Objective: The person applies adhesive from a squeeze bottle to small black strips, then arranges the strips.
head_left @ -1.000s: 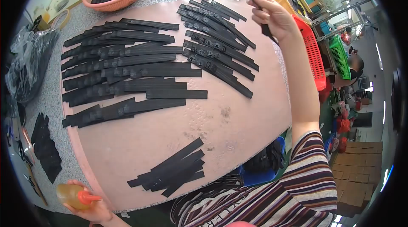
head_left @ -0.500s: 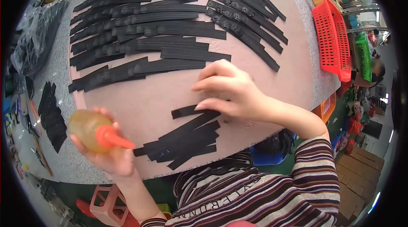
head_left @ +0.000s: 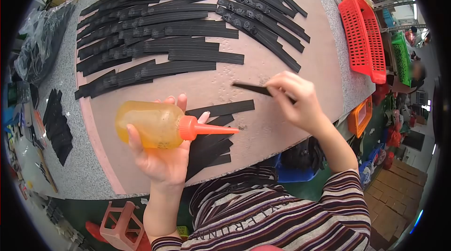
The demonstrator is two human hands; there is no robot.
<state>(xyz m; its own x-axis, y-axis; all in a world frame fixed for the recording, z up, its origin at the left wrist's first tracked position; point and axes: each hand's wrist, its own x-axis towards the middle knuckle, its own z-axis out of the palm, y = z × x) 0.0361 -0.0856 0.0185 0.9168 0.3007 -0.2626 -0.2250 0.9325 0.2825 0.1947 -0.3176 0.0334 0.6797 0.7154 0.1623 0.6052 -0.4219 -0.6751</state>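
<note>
My left hand (head_left: 164,157) grips a yellow squeeze bottle (head_left: 148,124) on its side, its orange nozzle (head_left: 206,129) pointing right over a short black strip (head_left: 221,108). My right hand (head_left: 296,100) pinches one thin black strip (head_left: 251,88) and holds it just above the pink board (head_left: 263,124), to the right of the nozzle tip. A small pile of loose black strips (head_left: 206,150) lies under the bottle near the board's front edge.
Rows of long black strips (head_left: 155,44) and a second slanted group (head_left: 258,16) cover the far half of the board. A red basket (head_left: 361,35) stands at the right, short black pieces (head_left: 56,126) and plastic bags (head_left: 40,39) at the left.
My left hand raised the bottle and swung its nozzle over the near strips. My right hand lifted one strip off the pile and moved it right; another strip now lies apart from the pile.
</note>
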